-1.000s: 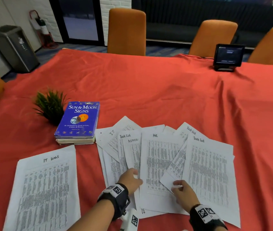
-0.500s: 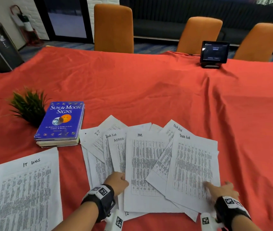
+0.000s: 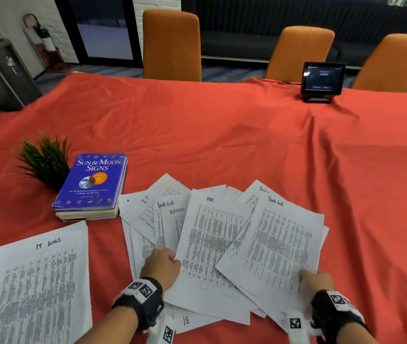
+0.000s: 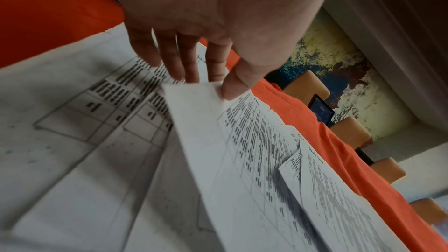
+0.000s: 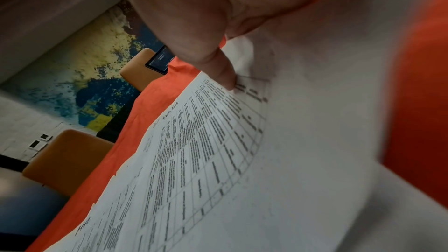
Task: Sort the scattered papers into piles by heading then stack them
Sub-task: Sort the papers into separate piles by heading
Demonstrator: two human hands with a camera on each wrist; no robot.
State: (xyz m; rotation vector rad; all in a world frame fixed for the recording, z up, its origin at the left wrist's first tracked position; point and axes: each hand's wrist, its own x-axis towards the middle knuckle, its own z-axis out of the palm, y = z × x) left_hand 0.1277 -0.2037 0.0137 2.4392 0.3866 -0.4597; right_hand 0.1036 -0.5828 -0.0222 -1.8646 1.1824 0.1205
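Pinching the near right corner of the top "Task list" sheet with right hand, thumb on top, other fingers hidden underneath. Lies up and left from there, long axis pointing away across the table. Left hand nipping the HR sheet edge mid-fan, thumb over, fingers spread below.
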